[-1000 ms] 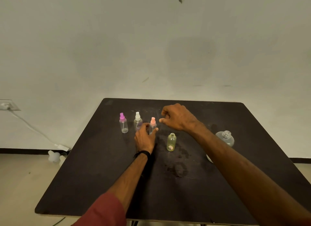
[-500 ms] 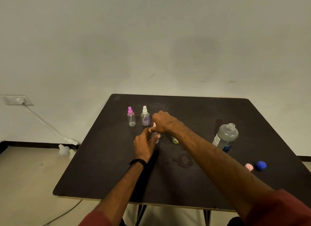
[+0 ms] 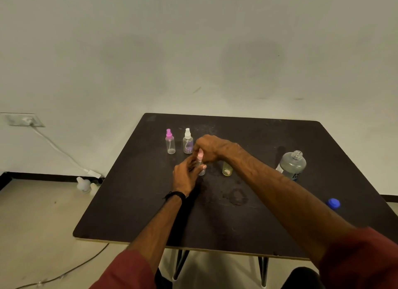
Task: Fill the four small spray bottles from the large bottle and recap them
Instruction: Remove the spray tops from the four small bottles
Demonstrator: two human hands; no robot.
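Note:
Two capped small spray bottles stand at the back of the black table (image 3: 280,228): a magenta-capped bottle (image 3: 170,142) and a white-capped bottle (image 3: 187,142). In front of them my left hand (image 3: 185,176) holds the body of a third small bottle (image 3: 202,170), while my right hand (image 3: 207,147) grips its pink spray cap (image 3: 200,155) from above. To the right stands a yellowish small bottle (image 3: 227,169), its top hidden behind my right forearm. The large bottle (image 3: 291,165) stands uncapped at the right.
A blue cap (image 3: 334,203) lies near the table's right edge. On the floor at the left lie a white plug and cable (image 3: 92,173) and a small white bottle (image 3: 84,184). A wall socket (image 3: 24,119) sits on the left wall.
My right hand came down from above the row onto the pink cap. My left hand closed round that bottle's body. The camera pulled back, so the blue cap now shows.

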